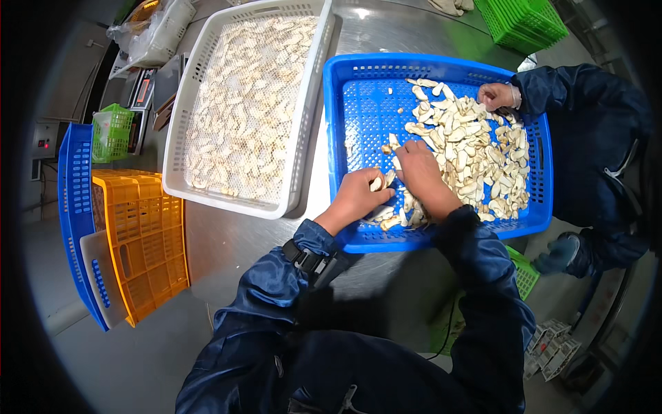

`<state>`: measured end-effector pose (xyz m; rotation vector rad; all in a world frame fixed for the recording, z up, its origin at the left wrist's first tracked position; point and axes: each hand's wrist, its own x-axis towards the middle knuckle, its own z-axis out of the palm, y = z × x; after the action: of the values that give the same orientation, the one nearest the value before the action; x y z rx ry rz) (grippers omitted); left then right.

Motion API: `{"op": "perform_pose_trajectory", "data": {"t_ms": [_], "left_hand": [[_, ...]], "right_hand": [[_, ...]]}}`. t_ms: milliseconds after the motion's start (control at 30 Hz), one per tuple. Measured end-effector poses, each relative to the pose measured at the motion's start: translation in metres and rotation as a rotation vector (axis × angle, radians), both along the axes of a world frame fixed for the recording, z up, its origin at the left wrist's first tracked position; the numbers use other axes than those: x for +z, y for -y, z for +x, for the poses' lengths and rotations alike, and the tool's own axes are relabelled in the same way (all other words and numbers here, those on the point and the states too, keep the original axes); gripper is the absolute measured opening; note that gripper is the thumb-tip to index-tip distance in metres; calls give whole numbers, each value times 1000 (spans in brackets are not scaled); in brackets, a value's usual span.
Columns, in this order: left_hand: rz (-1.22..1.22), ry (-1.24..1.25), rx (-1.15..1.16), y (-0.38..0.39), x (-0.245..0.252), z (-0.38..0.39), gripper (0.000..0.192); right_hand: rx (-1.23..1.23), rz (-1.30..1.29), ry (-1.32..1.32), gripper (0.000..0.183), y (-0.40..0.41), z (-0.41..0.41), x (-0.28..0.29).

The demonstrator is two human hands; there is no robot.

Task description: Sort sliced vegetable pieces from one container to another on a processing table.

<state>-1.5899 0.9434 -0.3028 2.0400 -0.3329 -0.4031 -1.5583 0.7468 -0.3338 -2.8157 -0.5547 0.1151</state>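
Pale sliced mushrooms (460, 142) lie heaped over the right and middle of a shallow blue perforated plastic crate (367, 111). My left hand (359, 196) is over the crate's near left part, with its thumb and fingers curled around a few mushroom slices (376, 183). Just to its right, my right hand (420, 168) reaches palm down to the edge of the heap. Its fingertips are by some small slices, and the underside of that hand is hidden. More slices (390, 220) lie below my hands along the near wall.
A white crate (292, 176) with mushroom slices on mesh stands left on the steel table (222, 248). A co-worker's gloved hand (496, 97) is at the heap's far right. Orange (150, 243) and blue crates (77, 181) stand at the table's left, green baskets (522, 23) far right.
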Motion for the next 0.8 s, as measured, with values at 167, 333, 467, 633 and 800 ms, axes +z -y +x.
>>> {"op": "perform_pose_trajectory", "data": {"t_ms": [167,333,467,633,800], "left_hand": [[-583,-629,127,-8,2,-1,9],[-892,-869,171,-16,15,0,60],[-930,-908,265,-14,22,-1,50],[-855,-782,189,-15,16,-2,21],[-727,-698,243,-15,17,-4,14]], "right_hand": [[4,-52,-70,17,-6,2,-19],[-37,-88,-195,28,-5,2,-10],[-73,-189,-227,23,-5,3,-10],[-2,-17,-70,18,12,8,-12],[-295,615,-374,16,25,8,28]]}}
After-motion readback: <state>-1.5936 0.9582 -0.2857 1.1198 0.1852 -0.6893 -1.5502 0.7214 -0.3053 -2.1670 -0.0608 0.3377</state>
